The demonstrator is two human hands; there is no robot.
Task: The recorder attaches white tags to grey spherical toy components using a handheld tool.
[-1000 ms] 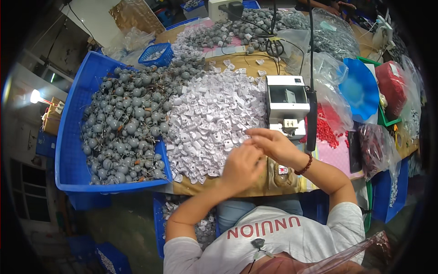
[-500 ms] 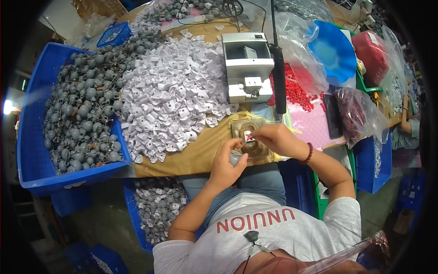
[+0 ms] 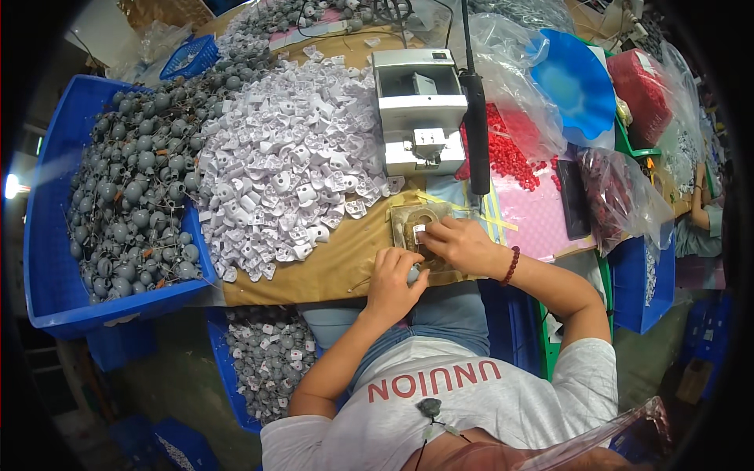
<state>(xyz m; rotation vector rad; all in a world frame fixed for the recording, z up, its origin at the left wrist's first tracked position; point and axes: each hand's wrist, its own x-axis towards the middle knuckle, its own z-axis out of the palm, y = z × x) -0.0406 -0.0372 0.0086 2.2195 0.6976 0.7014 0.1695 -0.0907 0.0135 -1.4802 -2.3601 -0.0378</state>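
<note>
My left hand (image 3: 391,284) is closed around a small round grey part (image 3: 413,274), just in front of a block-like holder (image 3: 400,222) at the table's front edge. In the hollow of that holder lies a small white plastic piece (image 3: 419,229). My right hand (image 3: 468,248) reaches over the holder with its fingers pressed together, their tips at the white piece. What those fingertips pinch, if anything, is hidden beneath them. Left of the holder spreads a large heap of white plastic pieces (image 3: 275,157).
A blue bin (image 3: 41,259) of grey ball-shaped parts with wires stands at the left. Behind the holder are a silver machine (image 3: 424,110) and a black upright rod (image 3: 477,141). Red small parts (image 3: 510,153), a phone (image 3: 574,200) and a blue dish (image 3: 577,82) sit to the right.
My right hand has come down closer over the holder, and the red bit seen at its fingertips is now out of sight. My left hand has shifted slightly, still with the grey part.
</note>
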